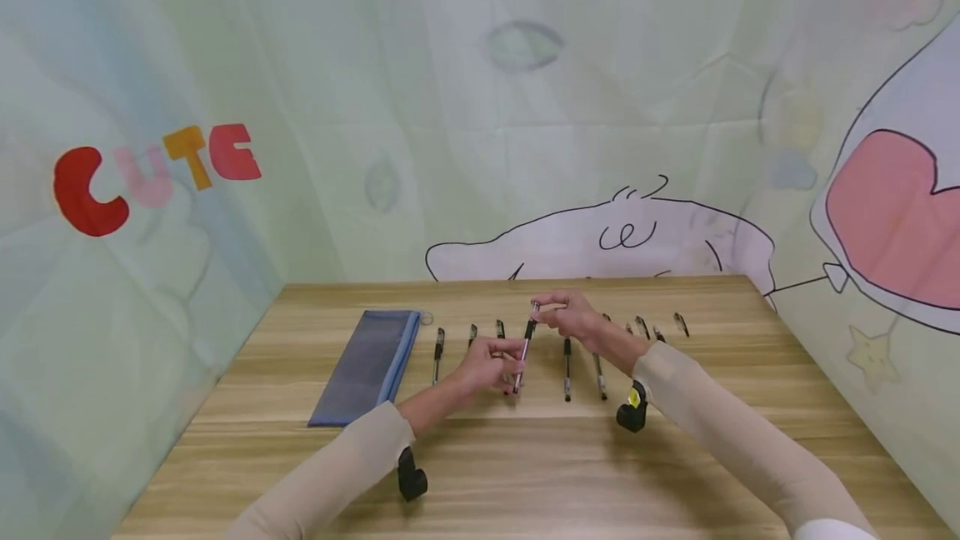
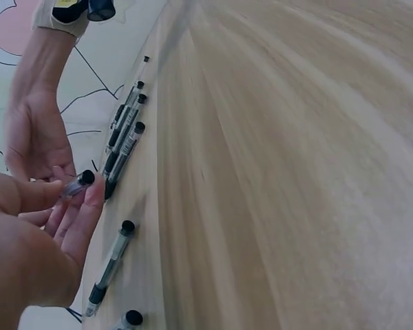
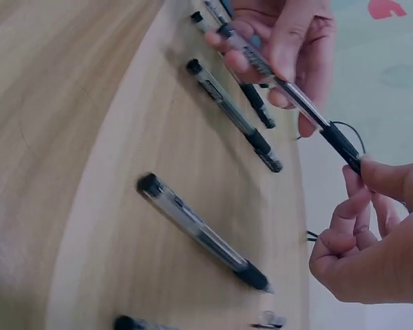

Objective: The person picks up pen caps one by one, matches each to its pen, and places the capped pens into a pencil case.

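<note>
In the head view, a gel pen (image 1: 527, 342) with a clear barrel and black grip is held up at a slant between both hands. My left hand (image 1: 483, 365) pinches its lower barrel between thumb and fingers. Higher up, my right hand (image 1: 572, 317) pinches the grip end with its fingertips. The right wrist view shows the same pen (image 3: 304, 104) running from the left hand (image 3: 306, 48) down to the right hand (image 3: 382, 237). Its black end plug (image 2: 87, 177) pokes out of the left fingers in the left wrist view.
Several similar pens lie on the wooden table (image 1: 495, 473), such as one at left (image 1: 437, 357) and one at right (image 1: 567, 373). Small dark pieces like pen caps (image 1: 680, 323) lie at the far right. A blue-grey zip pouch (image 1: 363, 369) lies at left.
</note>
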Motion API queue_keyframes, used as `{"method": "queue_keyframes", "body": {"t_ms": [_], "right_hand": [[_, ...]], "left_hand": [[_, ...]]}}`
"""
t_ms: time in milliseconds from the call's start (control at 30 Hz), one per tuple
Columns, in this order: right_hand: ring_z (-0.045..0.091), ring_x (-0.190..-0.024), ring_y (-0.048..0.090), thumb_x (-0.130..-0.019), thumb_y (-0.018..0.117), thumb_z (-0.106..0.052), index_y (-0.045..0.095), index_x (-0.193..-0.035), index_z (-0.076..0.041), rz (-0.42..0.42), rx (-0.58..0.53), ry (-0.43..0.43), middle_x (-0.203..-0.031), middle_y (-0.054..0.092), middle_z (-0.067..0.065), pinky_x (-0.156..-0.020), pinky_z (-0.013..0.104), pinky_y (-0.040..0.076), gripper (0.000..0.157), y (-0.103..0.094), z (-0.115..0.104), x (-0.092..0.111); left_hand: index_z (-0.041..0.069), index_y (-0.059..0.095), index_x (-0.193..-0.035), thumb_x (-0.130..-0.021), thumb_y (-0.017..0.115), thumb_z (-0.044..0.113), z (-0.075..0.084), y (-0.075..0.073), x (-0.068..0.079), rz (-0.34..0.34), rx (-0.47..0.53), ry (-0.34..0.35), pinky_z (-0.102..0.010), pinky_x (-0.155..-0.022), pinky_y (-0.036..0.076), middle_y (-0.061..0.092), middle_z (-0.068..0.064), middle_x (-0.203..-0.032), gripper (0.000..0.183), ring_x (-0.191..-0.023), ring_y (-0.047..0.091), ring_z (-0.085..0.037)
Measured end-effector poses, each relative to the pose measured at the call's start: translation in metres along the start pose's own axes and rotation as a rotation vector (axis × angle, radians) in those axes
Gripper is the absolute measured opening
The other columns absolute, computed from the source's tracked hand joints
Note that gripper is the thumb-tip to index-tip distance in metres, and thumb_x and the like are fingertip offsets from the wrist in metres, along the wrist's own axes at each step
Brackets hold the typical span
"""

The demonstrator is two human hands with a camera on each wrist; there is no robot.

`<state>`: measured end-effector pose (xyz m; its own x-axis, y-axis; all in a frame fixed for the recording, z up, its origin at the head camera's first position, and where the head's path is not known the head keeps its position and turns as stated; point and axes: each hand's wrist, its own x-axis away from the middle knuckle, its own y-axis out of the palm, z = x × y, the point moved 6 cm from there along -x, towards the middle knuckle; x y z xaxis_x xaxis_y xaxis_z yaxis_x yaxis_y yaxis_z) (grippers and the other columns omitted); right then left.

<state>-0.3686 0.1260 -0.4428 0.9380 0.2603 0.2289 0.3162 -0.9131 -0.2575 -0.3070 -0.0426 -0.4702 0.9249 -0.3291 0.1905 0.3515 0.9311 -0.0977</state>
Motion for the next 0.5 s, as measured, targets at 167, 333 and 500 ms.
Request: {"method": "queue_keyframes", "body": {"t_ms": [167,333,500], "right_hand": [[0.04,-0.131,0.057,-0.097,0.07,-0.022,0.062,-0.14,-0.012,-0.013,0.051,-0.047,-0.131,0.07,0.015,-0.116,0.058,0.044,0.044,0.001,-0.007,0.001],[0.038,-0.12,0.058,-0.1,0.067,-0.026,0.06,-0.143,-0.015,-0.041,0.086,-0.125,-0.121,0.073,0.012,-0.103,0.052,0.05,0.045,0.005,-0.012,0.001],[0.027,-0.106,0.057,-0.101,0.065,-0.024,0.057,-0.145,-0.014,-0.013,0.069,-0.126,-0.12,0.07,0.01,-0.098,0.047,0.051,0.045,0.003,-0.011,0.002]], "left_hand": [[-0.006,0.058,-0.139,-0.092,0.068,-0.005,-0.003,0.002,-0.001,-0.026,0.056,0.011,-0.035,-0.075,0.067,0.066,-0.012,-0.107,0.047,-0.075,0.075,-0.017],[-0.007,0.053,-0.142,-0.091,0.07,-0.004,-0.002,0.005,0.002,-0.021,0.097,0.037,-0.037,-0.078,0.067,0.064,-0.011,-0.109,0.054,-0.08,0.071,-0.012],[-0.004,0.052,-0.143,-0.091,0.071,-0.002,0.003,0.006,0.005,0.0,0.093,0.047,-0.038,-0.078,0.067,0.065,-0.014,-0.114,0.055,-0.083,0.07,-0.012]]}}
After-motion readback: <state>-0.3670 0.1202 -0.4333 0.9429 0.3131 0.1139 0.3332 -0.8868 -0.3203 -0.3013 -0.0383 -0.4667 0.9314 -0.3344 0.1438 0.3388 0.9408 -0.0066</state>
